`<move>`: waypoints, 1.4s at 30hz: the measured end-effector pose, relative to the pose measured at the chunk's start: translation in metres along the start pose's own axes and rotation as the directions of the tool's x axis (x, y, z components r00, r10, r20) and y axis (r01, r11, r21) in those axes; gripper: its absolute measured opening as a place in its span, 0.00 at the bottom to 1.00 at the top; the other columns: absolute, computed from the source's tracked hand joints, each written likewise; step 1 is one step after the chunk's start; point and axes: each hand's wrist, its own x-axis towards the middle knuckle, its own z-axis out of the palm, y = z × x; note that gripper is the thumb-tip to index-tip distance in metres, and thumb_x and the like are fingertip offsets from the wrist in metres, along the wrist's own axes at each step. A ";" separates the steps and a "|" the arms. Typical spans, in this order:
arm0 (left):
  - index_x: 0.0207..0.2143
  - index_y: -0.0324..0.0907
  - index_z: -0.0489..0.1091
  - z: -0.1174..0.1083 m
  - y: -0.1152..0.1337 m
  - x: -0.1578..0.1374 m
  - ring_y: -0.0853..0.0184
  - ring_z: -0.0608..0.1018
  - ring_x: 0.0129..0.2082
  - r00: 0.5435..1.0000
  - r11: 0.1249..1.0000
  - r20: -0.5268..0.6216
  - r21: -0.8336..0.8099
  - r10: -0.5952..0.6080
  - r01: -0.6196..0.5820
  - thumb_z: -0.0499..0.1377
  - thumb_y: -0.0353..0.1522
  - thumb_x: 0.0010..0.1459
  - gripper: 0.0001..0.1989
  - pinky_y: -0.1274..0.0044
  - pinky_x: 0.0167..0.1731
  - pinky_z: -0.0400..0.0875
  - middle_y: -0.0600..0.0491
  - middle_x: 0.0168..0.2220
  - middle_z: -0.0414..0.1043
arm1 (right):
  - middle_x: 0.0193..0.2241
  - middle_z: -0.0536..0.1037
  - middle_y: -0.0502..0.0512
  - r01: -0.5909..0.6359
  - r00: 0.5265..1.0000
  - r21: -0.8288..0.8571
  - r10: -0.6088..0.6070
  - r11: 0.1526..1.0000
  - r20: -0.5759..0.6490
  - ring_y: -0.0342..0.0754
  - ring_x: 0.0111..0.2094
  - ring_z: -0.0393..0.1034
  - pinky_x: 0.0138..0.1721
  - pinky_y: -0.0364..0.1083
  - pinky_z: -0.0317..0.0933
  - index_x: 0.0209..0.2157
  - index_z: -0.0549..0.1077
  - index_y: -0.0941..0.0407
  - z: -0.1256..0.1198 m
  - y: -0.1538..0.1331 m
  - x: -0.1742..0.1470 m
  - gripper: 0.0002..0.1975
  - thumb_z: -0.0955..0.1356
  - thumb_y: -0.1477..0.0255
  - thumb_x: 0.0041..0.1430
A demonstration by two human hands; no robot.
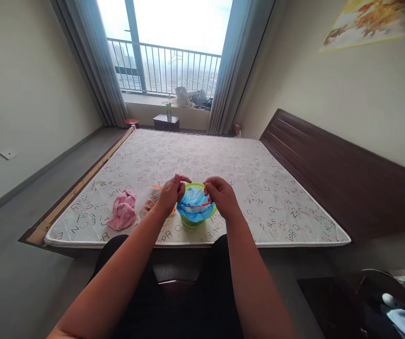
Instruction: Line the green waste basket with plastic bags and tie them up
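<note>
A small green basket [192,223] stands near the front edge of the mattress, lined with a blue plastic bag [197,214] that folds over its rim. A thin red strip [202,205] runs across the bag's front. Over the basket's left side, my left hand [173,192] is closed with a bit of red at its fingertips, its index finger pointing right. My right hand [221,194] pinches at the basket's right side, also with a speck of red between thumb and finger. Whether both bits belong to one cord cannot be made out.
Left of the basket lie a clear plastic bag with orange print [149,200] and a crumpled pink towel [123,210]. The patterned mattress [195,155] stretches toward a nightstand [166,123] by the window. A dark headboard [329,160] stands at the right.
</note>
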 end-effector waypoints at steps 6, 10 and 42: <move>0.22 0.42 0.61 0.014 -0.006 -0.020 0.74 0.54 0.17 0.936 0.959 0.309 0.270 -0.167 0.082 0.45 0.65 0.60 0.37 0.79 0.17 0.46 0.58 0.18 0.54 | 0.24 0.73 0.45 0.048 0.963 -0.297 0.035 0.954 0.268 0.42 0.25 0.64 0.27 0.41 0.58 0.53 0.77 0.50 0.011 -0.009 -0.010 0.20 0.71 0.67 0.59; 0.24 0.40 0.67 0.009 -0.010 -0.033 0.71 0.61 0.20 0.920 0.932 0.344 0.357 -0.187 0.056 0.42 0.65 0.61 0.39 0.78 0.18 0.53 0.53 0.20 0.63 | 0.24 0.76 0.47 0.128 0.966 -0.473 -0.001 0.872 0.260 0.43 0.25 0.66 0.27 0.42 0.55 0.37 0.81 0.50 0.010 -0.008 -0.017 0.05 0.72 0.67 0.60; 0.30 0.38 0.78 0.027 -0.055 -0.069 0.71 0.64 0.26 0.931 0.809 0.344 0.578 -0.125 -0.105 0.60 0.45 0.62 0.20 0.78 0.27 0.57 0.57 0.22 0.67 | 0.17 0.58 0.39 -0.200 0.948 0.484 0.294 0.852 -0.126 0.37 0.17 0.48 0.17 0.38 0.47 0.29 0.64 0.53 0.020 0.010 -0.035 0.18 0.76 0.61 0.52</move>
